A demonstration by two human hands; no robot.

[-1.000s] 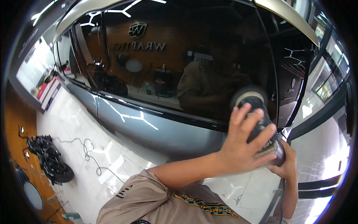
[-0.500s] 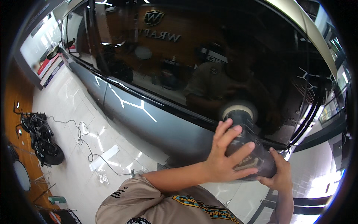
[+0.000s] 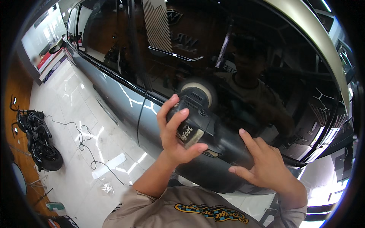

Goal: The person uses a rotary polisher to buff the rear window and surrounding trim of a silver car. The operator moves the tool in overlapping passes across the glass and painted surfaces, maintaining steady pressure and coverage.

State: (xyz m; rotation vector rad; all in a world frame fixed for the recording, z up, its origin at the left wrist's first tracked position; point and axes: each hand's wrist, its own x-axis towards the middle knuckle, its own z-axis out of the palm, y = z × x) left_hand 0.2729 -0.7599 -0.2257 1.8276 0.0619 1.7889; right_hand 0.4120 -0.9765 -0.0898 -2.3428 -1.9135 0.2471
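Observation:
A black power polisher (image 3: 201, 121) has its round pale-rimmed pad (image 3: 199, 91) against the dark side window (image 3: 258, 95) of a grey car. The pad's edge looks smeared, as if spinning. Around the front of the polisher's body is my left hand (image 3: 176, 133), gripping its head with thumb and fingers. My right hand (image 3: 262, 163) holds the rear end of the same polisher, thumb on the near side and fingers over the top. The polisher lies slantwise, its rear end toward the lower right.
The grey car door (image 3: 125, 102) runs below the window. A thin dark cable (image 3: 81, 142) lies curled on the shiny tiled floor (image 3: 72, 91). A black motorcycle (image 3: 38, 138) stands at the far left. Lights and a wall sign reflect in the glass.
Both hands have carried the polisher left and slightly up along the glass. The polisher's body is now turned more sideways, and the view has shifted somewhat to the right.

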